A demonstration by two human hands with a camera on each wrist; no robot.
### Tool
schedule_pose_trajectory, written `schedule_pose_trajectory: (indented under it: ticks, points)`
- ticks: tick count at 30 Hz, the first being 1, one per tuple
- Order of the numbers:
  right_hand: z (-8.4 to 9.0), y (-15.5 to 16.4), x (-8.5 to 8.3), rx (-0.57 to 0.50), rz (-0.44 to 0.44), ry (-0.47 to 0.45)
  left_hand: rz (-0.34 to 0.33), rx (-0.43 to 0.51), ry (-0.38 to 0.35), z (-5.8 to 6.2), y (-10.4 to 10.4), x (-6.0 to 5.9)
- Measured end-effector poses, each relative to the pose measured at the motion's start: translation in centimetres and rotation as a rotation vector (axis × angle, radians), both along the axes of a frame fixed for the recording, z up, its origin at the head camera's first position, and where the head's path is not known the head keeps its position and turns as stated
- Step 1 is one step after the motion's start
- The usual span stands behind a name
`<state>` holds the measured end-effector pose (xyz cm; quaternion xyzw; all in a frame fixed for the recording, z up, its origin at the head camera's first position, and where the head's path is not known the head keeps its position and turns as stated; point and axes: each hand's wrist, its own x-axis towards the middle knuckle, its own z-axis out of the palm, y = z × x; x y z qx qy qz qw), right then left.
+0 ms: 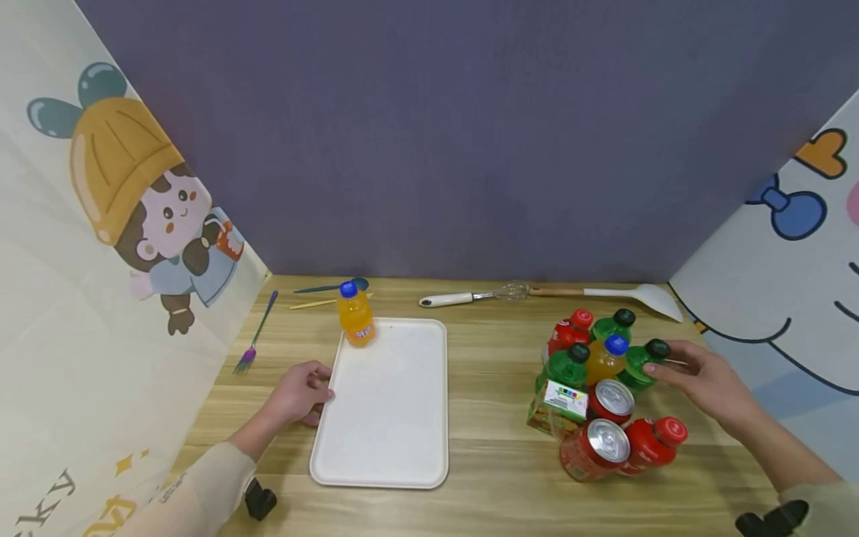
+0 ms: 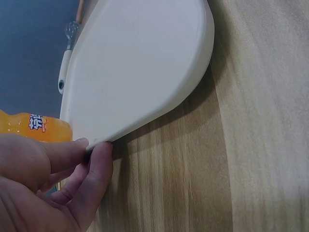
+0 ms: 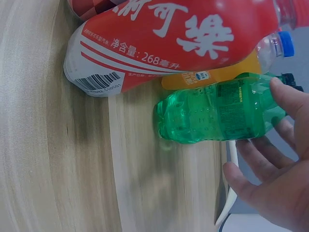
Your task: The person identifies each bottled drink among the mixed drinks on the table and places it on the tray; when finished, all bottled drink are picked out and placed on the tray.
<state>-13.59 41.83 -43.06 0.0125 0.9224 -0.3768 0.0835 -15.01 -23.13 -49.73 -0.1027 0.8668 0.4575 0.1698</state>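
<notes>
My left hand (image 1: 303,393) pinches the left edge of a white tray (image 1: 385,403) between thumb and fingers; the left wrist view shows this grip (image 2: 72,169) close up. An orange soda bottle (image 1: 356,315) with a blue cap stands at the tray's far left corner. At the right, my right hand (image 1: 711,384) holds a green soda bottle (image 3: 212,111) near its neck, thumb on one side and fingers on the other. This bottle stands upright at the right side of a tight group of drinks. A red-and-white bottle (image 3: 164,38) is beside it in the right wrist view.
The group also has a red-capped bottle (image 1: 570,332), other green bottles, a second orange bottle (image 1: 606,359), a drink carton (image 1: 560,406) and cans (image 1: 597,451). A whisk (image 1: 476,295) and a white spoon (image 1: 631,294) lie along the back; a fork (image 1: 253,339) lies left.
</notes>
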Motion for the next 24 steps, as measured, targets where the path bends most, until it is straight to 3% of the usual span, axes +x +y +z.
schedule_pose_trajectory:
  ticks: [16, 24]
  points:
    - [-0.71, 0.63, -0.37, -0.133, -0.008, 0.017, -0.001, 0.001, 0.006, 0.13, -0.03, 0.08]
    - [-1.04, 0.65, -0.28, -0.048, 0.017, 0.012, -0.005, 0.017, 0.011, 0.18, -0.01, 0.06]
